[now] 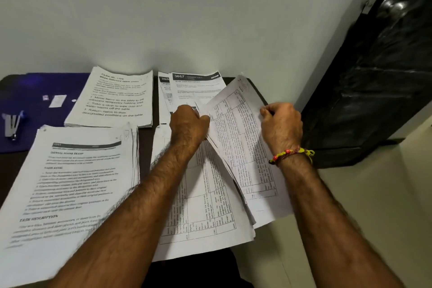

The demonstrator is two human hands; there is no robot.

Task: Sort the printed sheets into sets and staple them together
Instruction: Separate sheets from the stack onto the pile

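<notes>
Both hands work the table-printed sheets at the right of the desk: the right hand (281, 124), fingers curled, pinches the far edge of the lifted sheet (243, 147), which tilts up off the pile, while the left hand (188, 124) has its fingers curled into the fanned sheets just beside it, seemingly gripping their edges, though the fingertips are hidden.

A pale plain wall (187, 11) fills the upper view, and a dark glossy door (374, 77) with a round metal knob (395, 7) stands at the right. Below them the dark desk (146, 145) carries four groups of white printed paper. Nearest on the left lies the largest, a thick stack (70, 189) with headed paragraphs of text. The gridded pile (203, 213) under the hands is loose and splayed, its corners out of line. At the back sits a neat squared stack (114, 98) headed in bold type, and to its right overlapping forms (196, 86) with black header bars.

A blue mat (35, 91) covers the desk's left end; on it rest a silver stapler (11, 124) and small white scraps (57, 100). A beaded yellow-and-red thread band (289, 154) circles the right wrist.
</notes>
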